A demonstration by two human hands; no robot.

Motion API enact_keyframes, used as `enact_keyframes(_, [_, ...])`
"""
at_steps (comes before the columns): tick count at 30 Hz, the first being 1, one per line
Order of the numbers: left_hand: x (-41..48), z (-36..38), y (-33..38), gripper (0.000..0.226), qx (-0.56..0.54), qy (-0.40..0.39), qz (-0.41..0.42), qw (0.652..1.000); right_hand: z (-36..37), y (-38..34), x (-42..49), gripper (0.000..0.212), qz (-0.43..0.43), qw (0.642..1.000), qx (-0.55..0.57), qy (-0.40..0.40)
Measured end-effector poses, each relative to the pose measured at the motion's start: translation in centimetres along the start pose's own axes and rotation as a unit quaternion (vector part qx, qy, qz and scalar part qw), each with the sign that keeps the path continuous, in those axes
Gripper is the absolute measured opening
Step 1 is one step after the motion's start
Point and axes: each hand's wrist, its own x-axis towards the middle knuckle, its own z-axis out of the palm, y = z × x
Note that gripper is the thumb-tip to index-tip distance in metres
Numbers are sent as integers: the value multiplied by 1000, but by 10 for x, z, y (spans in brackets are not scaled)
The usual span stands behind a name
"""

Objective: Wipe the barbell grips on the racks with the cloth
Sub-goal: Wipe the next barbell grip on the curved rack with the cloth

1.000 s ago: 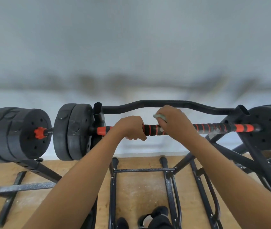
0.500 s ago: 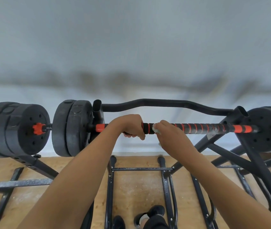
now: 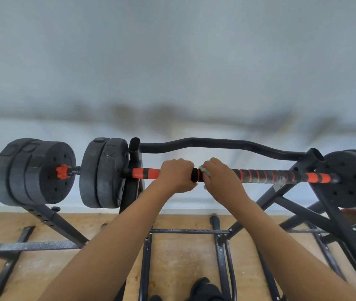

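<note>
A barbell with an orange-and-black striped grip (image 3: 266, 175) lies across a black rack (image 3: 134, 170) at chest height. My left hand (image 3: 176, 174) grips the bar left of its middle, fingers curled over the top. Just to its right, my right hand (image 3: 220, 178) holds a small pale cloth (image 3: 204, 170) wrapped against the grip; only a bit of cloth shows above the fingers. Black weight plates sit at both ends (image 3: 104, 172) (image 3: 351, 179).
A second barbell's plates (image 3: 33, 171) rest on a rack at the left. A curved black bar (image 3: 216, 143) runs behind the grip. Black rack legs and crossbars (image 3: 189, 231) spread over the wooden floor below. My shoes (image 3: 203, 290) show at the bottom edge. A pale wall stands behind.
My right hand with the cloth slid left along the grip, from over the bar's middle to right beside my left hand. My left hand stayed on the bar.
</note>
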Motion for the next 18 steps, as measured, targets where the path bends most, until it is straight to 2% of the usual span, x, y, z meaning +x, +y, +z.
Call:
enact_keyframes(2, [-1,2,6,24,45,3,-6,999,4,3,-15,22,-29,999,5,22])
enact_keyframes(4, [0,-2,8,27,45,-9,-14,999,6,11,-27,25,-59,998,0,37])
enact_keyframes(8, [4,-6,7,17,12,-45,-21,999,3,29,-49,24,-109,994,-2,5])
enact_keyframes(13, [2,-2,7,18,35,-33,-26,999,-34,34,-13,25,-99,988,100,59])
enact_keyframes(18, [7,-1,7,15,33,-58,-44,997,-21,12,27,12,-55,995,-11,-88])
